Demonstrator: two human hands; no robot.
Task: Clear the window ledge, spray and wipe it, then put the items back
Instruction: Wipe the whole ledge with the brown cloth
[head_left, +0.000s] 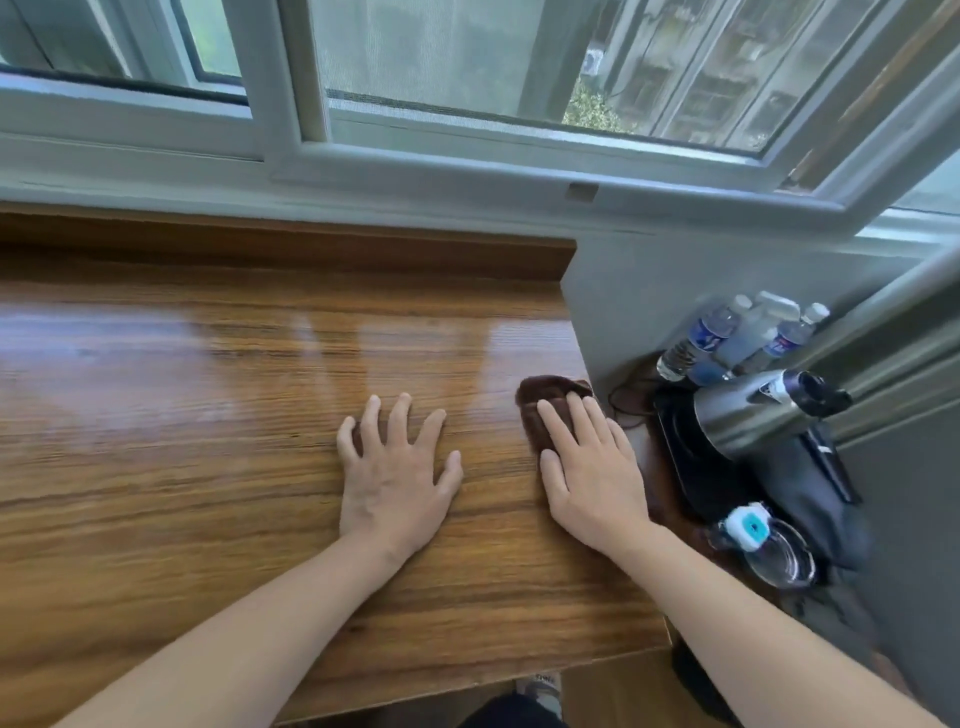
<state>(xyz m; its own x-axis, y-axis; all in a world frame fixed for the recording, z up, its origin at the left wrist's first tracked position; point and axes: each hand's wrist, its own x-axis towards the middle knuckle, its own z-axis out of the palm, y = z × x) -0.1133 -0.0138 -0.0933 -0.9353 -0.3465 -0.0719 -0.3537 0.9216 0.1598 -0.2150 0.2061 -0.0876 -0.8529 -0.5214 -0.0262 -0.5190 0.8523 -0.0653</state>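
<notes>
Wooden window ledge (208, 415) lies bare and glossy: wiping is underway. Right hand (587, 467) presses a brown cloth (540, 410) flat-fingered at the ledge's right end; left hand (395, 473) rests splayed, holding nothing. Next, sweeping leftward seems due.

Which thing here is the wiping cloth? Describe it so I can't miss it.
Find the wooden window ledge and follow it to its right end. There the right hand presses flat on the cloth: a dark brown, fuzzy rag, the only soft thing on the glossy wood.
</notes>
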